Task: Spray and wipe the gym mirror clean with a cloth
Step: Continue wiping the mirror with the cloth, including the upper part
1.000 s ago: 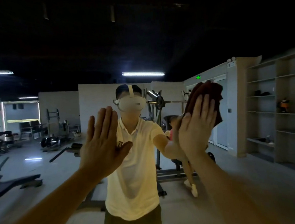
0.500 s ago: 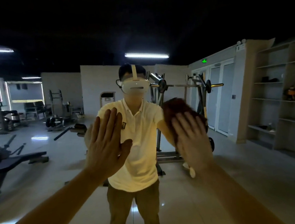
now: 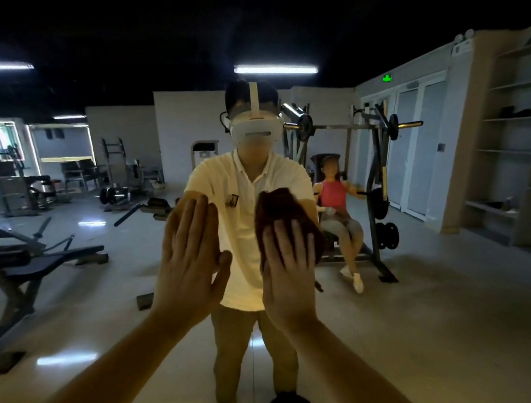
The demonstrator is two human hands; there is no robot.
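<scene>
Both hands are held flat, fingers straight: L hand (image 3: 192, 258) is braced bare on mirror (image 3: 424, 300); cloth (image 3: 278, 213) is pressed to it under R hand (image 3: 287, 272). Cloth has been dragged down from upper right to centre, so wiping is judged underway.

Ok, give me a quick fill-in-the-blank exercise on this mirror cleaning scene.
1. The right hand presses a dark ___ flat against the mirror.
2. The empty hand flat on the glass is the person's ___ one.
3. The headset seen in the reflection is ___.
4. The sign above the doors glows ___.
Missing words: cloth; left; white; green.
</scene>
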